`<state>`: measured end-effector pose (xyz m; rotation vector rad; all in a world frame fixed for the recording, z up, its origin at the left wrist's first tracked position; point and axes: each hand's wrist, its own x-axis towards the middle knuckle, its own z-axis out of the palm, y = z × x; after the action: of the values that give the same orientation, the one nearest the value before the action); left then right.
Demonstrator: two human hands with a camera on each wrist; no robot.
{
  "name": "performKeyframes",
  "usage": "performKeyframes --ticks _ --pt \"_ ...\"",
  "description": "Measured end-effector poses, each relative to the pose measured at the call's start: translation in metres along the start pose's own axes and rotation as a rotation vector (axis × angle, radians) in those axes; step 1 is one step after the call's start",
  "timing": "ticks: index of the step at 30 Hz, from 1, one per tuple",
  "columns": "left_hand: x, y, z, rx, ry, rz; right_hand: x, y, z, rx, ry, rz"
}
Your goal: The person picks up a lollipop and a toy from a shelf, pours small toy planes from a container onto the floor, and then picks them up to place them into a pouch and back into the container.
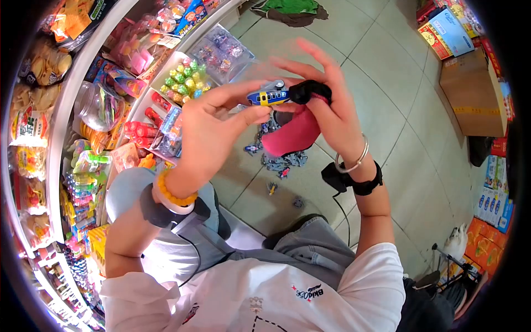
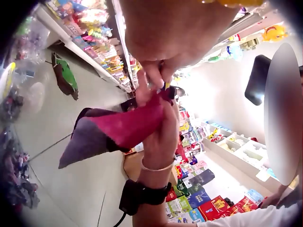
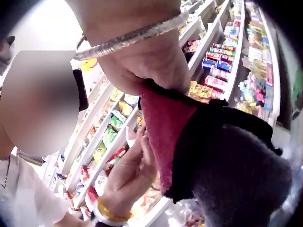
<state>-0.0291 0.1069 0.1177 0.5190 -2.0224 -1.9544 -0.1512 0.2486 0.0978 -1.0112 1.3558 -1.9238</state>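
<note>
In the head view my left hand [image 1: 207, 124] pinches a small blue and yellow toy airplane [image 1: 266, 98] between thumb and fingers. My right hand [image 1: 338, 108] is right at the toy's other end, several fingers spread and blurred. A red and dark grey cloth with black edging [image 1: 293, 135] is gripped at the base of that hand and hangs below it. From the left wrist, the cloth [image 2: 128, 125] shows its red and grey faces, and the toy is mostly hidden. The right wrist view has the cloth [image 3: 165, 137] hanging in front of the left hand [image 3: 128, 177].
Below the hands, a pile of small toys in clear wrappers [image 1: 285, 160] lies on the tiled floor [image 1: 387, 83]. Shelves of candy and toys [image 1: 83, 138] line the left side. A cardboard box [image 1: 473, 91] stands at right, and a green and brown cloth item [image 1: 290, 10] lies farther off.
</note>
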Motion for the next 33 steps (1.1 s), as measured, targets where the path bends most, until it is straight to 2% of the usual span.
performKeyframes --ticks 2,6,7,10,13,16,17,22,27,30,33 --pt "0.002 -0.002 0.0 -0.098 0.012 -0.015 0.0 0.001 -0.008 -0.009 0.103 0.07" --pt "0.01 -0.005 -0.006 -0.216 0.031 -0.067 -0.01 0.0 -0.017 -0.139 0.298 0.032" --pt "0.011 -0.007 -0.006 -0.248 0.026 -0.064 -0.011 -0.001 -0.016 -0.166 0.321 -0.05" --pt "0.013 -0.008 -0.006 -0.355 0.031 -0.19 -0.01 0.001 -0.019 -0.292 0.334 -0.249" --pt "0.015 -0.015 -0.009 -0.543 -0.04 -0.31 -0.006 -0.004 -0.02 -0.6 0.273 -0.359" --pt "0.013 -0.015 -0.01 -0.62 -0.103 -0.421 -0.002 -0.004 -0.007 -0.669 0.196 -0.352" --pt "0.012 -0.014 -0.008 -0.58 -0.093 -0.426 -0.001 -0.003 0.002 -0.63 0.14 -0.328" --pt "0.008 -0.012 -0.004 -0.45 -0.044 -0.427 0.008 0.009 0.019 -0.733 0.138 -0.245" --pt "0.008 -0.009 -0.005 -0.287 -0.103 -0.388 0.006 0.012 0.005 -0.565 -0.034 -0.1" --pt "0.008 -0.01 -0.006 -0.292 -0.12 -0.394 0.002 0.013 -0.007 -0.338 -0.114 0.112" --pt "0.011 -0.017 -0.009 -0.284 -0.045 -0.425 0.0 0.026 -0.034 -0.671 -0.003 0.104"
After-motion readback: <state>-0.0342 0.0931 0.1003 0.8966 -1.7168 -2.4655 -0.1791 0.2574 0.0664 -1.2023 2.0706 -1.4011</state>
